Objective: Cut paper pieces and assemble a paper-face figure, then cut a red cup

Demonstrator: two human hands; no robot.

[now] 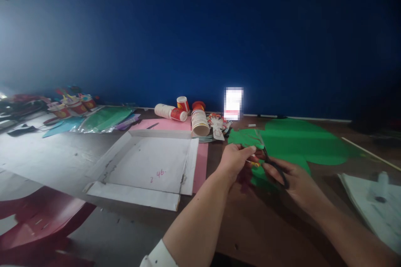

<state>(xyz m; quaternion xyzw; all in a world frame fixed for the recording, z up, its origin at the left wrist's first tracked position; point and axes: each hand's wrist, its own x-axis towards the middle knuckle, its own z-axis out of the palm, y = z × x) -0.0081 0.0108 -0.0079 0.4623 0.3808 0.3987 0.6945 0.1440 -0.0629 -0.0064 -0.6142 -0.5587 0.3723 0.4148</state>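
My left hand (237, 159) pinches a small piece of green paper (245, 137), thumb on top, holding it above the dark tabletop. In my right hand (290, 177) is a pair of black-handled scissors (280, 167), its blades at the right edge of that piece. Whether the blades are parted I cannot make out. Just below my fingers shows a small red and yellow thing, too blurred to name. Beyond and to the right lies a large sheet of green paper (300, 142) with rounded edges.
A shallow white cardboard tray (134, 194) lies left of my arm, partly over pink paper (202, 167). Behind it are stacked paper cups (200, 124). Cups of craft supplies (73, 105) stand far left. A thin stick (371, 153) and white papers (366, 204) lie at right.
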